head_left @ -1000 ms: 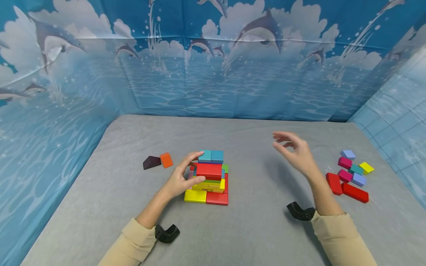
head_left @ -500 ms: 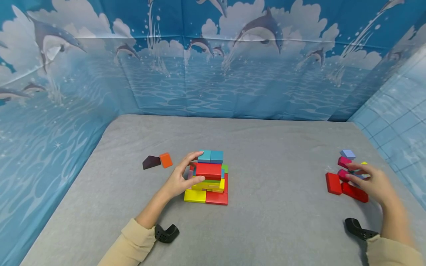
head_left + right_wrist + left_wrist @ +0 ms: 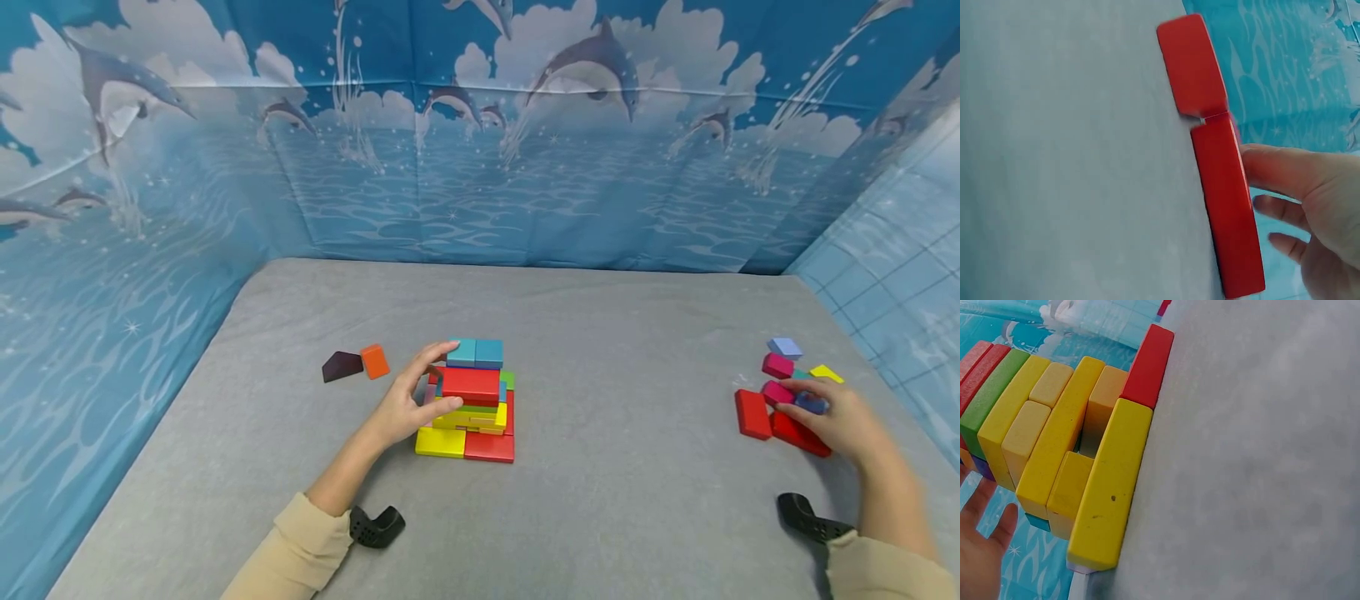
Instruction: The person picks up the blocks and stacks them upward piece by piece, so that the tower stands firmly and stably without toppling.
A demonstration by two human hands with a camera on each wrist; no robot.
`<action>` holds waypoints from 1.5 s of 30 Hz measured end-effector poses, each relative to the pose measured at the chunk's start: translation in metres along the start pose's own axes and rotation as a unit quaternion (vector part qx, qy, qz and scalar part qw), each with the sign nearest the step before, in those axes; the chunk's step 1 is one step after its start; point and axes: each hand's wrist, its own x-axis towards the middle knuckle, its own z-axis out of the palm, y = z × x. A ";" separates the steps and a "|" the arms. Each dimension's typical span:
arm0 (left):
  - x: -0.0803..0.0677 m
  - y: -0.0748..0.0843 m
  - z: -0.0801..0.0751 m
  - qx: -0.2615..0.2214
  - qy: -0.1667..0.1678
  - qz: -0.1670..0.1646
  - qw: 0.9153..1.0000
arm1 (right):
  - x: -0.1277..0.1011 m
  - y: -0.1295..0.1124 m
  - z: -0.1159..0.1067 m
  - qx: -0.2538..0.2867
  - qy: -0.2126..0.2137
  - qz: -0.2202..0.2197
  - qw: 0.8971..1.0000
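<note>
In the head view a layered tower of coloured blocks stands on the grey cloth, with a red block (image 3: 471,385) at its near upper side and teal blocks (image 3: 476,352) on top. My left hand (image 3: 411,398) lies along the tower's left side, index finger by the teal blocks and thumb by the red block. The left wrist view shows its fingers spread beside the yellow block layers (image 3: 1063,437). At the right, my right hand (image 3: 843,417) has thumb and index fingertip at opposite edges of a small magenta block (image 3: 774,392). A long red block (image 3: 1229,206) hides those tips in the right wrist view.
Around the right hand lie another magenta block (image 3: 777,365), a light blue block (image 3: 784,347), a yellow block (image 3: 827,373), a dark-shaded blue block (image 3: 812,403) and a red block (image 3: 752,414). Left of the tower are a dark block (image 3: 342,367) and an orange block (image 3: 375,361).
My right hand has swung from above the middle right to the block group at the far right, and its fingertips have lowered around the magenta block. The left hand stays by the tower.
</note>
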 end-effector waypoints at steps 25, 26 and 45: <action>0.004 -0.001 0.000 -0.001 -0.006 0.012 1.000 | 0.032 -0.294 0.031 0.163 0.058 -0.408 0.896; 0.004 -0.001 0.000 0.000 -0.006 0.012 1.000 | 0.030 -0.304 0.033 0.165 0.051 -0.415 0.894; 0.004 -0.007 -0.005 -0.002 -0.012 0.047 0.999 | 0.023 -0.357 0.063 0.039 0.087 -0.475 0.875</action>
